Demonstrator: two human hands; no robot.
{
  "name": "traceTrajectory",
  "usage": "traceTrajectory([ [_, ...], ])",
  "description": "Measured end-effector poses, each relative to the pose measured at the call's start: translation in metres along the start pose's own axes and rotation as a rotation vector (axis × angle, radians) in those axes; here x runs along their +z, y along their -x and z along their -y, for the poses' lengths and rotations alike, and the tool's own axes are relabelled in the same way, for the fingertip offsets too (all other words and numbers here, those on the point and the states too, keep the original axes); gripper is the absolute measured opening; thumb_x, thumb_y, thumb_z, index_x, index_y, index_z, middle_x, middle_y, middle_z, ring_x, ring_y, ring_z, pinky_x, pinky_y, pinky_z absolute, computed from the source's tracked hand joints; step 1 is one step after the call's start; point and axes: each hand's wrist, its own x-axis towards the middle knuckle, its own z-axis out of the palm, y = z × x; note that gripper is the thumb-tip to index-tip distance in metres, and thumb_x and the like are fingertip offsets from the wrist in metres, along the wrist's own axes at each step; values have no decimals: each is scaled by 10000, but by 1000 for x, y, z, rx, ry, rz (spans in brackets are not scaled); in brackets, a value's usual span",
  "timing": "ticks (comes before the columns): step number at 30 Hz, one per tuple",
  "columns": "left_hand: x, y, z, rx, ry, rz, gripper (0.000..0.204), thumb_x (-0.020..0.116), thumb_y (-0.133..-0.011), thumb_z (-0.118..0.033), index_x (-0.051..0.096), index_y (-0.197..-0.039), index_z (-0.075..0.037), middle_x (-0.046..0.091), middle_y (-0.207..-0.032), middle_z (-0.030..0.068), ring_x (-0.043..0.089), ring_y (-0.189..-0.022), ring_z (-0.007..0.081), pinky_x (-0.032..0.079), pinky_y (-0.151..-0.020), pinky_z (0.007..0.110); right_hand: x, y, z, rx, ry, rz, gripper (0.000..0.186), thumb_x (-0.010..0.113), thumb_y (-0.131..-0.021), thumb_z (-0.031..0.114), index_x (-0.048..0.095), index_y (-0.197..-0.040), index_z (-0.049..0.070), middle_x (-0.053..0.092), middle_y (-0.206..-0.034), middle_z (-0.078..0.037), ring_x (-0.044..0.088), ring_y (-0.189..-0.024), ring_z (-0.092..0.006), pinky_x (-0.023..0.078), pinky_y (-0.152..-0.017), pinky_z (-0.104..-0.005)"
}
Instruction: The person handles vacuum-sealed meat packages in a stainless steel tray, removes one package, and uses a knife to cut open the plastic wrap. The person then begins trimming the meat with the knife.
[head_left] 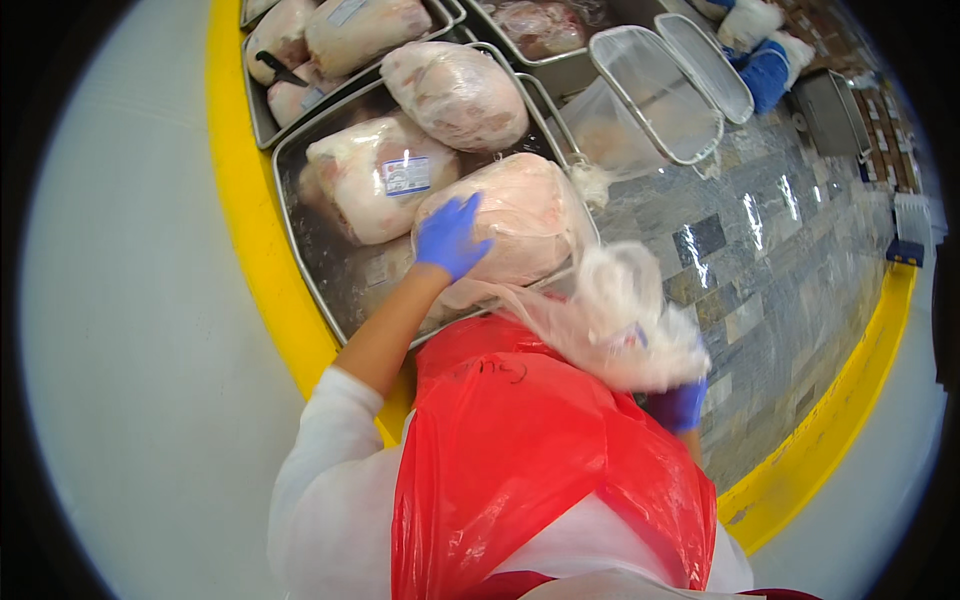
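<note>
My left hand [452, 238], in a blue glove, rests with fingers spread on the near end of a large pale cut of meat [530, 215]. That cut lies at the right side of a metal tub [305, 275]. My right hand [682, 403], also gloved in blue, grips a bunched clear plastic bag [625, 330] beside my red apron. The bag is blurred and stretches from the meat toward my right hand, which it partly hides. Next to my left hand lies a wrapped meat cut [375, 175] with a white-and-blue label. Another wrapped cut [455, 95] sits beyond it.
A second metal tub [262, 120] at the far left holds more meat and a black-handled tool [275, 67]. To the right, a metal frame [650, 95] carries a clear bag. Grey tiled floor [750, 290] and yellow edging [250, 235] surround the tubs. A grey bin [830, 115] stands farther right.
</note>
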Motion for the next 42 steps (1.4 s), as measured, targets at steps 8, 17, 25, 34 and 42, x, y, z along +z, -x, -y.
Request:
traceTrajectory([
  [8, 80, -2, -91, 705, 476, 605, 902, 688, -771, -564, 337, -1495, -156, 434, -1443, 209, 444, -1293, 396, 335, -1092, 457, 70, 85, 83, 147, -589, -433, 496, 400, -1003, 361, 415, -1389, 49, 538, -1316, -176, 563, -1155, -330, 473, -973, -481],
  [17, 52, 107, 68, 436, 214, 425, 398, 648, -833, -419, 668, -1093, -118, 648, -1097, 175, 592, -1045, 357, 443, -916, 446, 52, 23, 91, -18, -44, -278, 459, 452, -1007, 278, 413, -1384, 21, 492, -1362, -145, 522, -1214, -280, 450, -1018, -451],
  [25, 92, 116, 26, 17, 193, 327, 268, 622, -813, -370, 702, -840, -115, 655, -832, 213, 632, -779, 415, 500, -687, 466, 103, -52, 177, -82, -313, -216, 533, 454, -987, 354, 407, -1394, 14, 480, -1374, -177, 506, -1237, -337, 421, -1044, -509],
  [34, -161, 121, -58, 129, 594, 171, 218, 689, -794, -214, 716, -929, -45, 669, -833, 197, 659, -761, 360, 518, -682, 382, 55, -27, 307, -499, -265, -715, 516, 460, -979, 342, 430, -1383, 21, 472, -1395, -185, 483, -1266, -328, 385, -1077, -487],
  [42, -235, 94, -89, 554, 674, 115, 179, 752, -702, -121, 696, -854, -46, 632, -728, 126, 581, -617, 330, 442, -569, 370, -37, 14, 330, -836, 168, -997, 481, 448, -1002, 307, 434, -1375, 4, 471, -1388, -182, 477, -1269, -317, 400, -1071, -447],
])
